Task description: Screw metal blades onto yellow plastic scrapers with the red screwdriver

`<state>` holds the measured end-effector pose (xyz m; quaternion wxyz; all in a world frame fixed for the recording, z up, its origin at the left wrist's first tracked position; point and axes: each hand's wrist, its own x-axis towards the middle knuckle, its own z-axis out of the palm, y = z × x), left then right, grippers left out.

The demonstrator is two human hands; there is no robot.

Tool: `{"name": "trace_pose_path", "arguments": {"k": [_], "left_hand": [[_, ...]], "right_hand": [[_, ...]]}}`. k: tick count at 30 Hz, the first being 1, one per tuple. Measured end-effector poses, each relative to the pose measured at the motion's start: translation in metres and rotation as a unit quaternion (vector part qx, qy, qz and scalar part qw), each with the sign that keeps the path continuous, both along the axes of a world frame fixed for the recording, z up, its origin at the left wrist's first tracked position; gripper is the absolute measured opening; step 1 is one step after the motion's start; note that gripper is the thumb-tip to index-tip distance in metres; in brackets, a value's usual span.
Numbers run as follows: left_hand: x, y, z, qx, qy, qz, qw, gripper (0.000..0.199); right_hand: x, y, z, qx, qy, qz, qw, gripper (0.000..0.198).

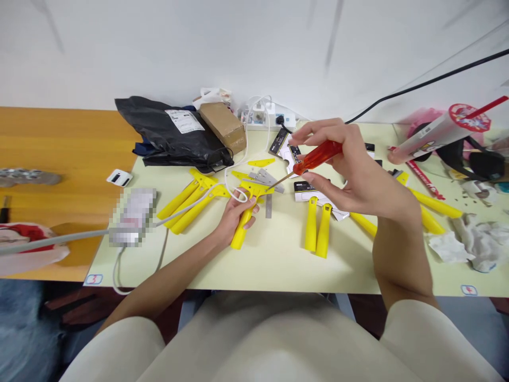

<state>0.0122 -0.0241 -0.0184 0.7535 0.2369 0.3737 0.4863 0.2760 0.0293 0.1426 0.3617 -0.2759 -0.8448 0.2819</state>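
Observation:
My left hand (231, 216) is closed around the handle of a yellow scraper (241, 232), its wide head pointing away from me. Between the fingers of my right hand (353, 170) is a screwdriver (320, 155) with a red translucent handle. Its thin shaft slants down to the left, the tip at the scraper's head; whether it sits in a screw is too small to tell. Grey metal plates (270, 178) lie just behind the head, near a loose yellow blade-shaped piece (261, 163). Several yellow handles (186, 215) rest left of my left hand.
Two yellow handles (311, 231) lie below my right hand, others farther right. A white cable (191, 199) crosses near my left hand. Behind are a black plastic bag (178, 138), cardboard box (225, 127) and power strip (258, 116). A tall cup (433, 135) and crumpled tissues (479, 241) are right.

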Motion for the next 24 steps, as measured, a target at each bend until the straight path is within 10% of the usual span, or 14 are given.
{"name": "trace_pose_path", "arguments": {"k": [8,16,24], "left_hand": [[0.000,0.000,0.001,0.010,0.000,0.001,1.000,0.051],[-0.002,0.000,0.002,0.015,-0.009,-0.004,1.000,0.050],[-0.001,-0.001,0.002,0.017,-0.018,-0.019,1.000,0.049]], "right_hand": [[-0.004,0.005,-0.018,0.126,-0.002,-0.073,0.989,0.043],[-0.005,-0.006,-0.002,0.009,-0.007,0.022,1.000,0.037],[-0.009,-0.001,-0.011,0.092,-0.026,-0.053,0.994,0.047]]}}
